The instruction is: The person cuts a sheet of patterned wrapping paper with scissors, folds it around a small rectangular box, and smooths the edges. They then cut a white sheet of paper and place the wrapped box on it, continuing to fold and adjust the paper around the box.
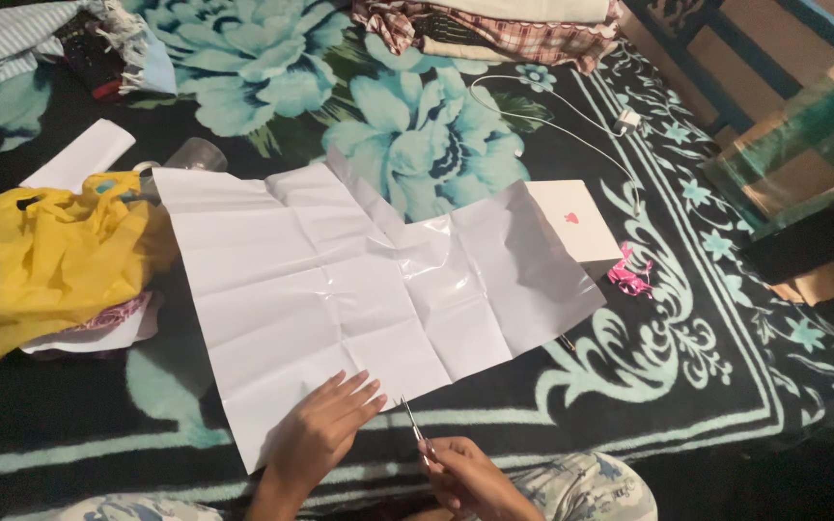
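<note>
While the left hand (325,429) presses flat on the creased paper (369,280), the right hand's (470,478) grip pinches scissors (415,427) beside its edge.

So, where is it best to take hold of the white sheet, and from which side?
Probably the near edge of the sheet, from the person's side. It lies flat and creased on the blanket, and that edge is closest. The left hand already rests there; the right hand holds scissors.

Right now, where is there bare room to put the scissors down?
Bare blanket lies right of the white paper sheet, below the pink scrap. Crowded on the left: yellow bag beside the sheet. The right hand holds the scissors.
</note>
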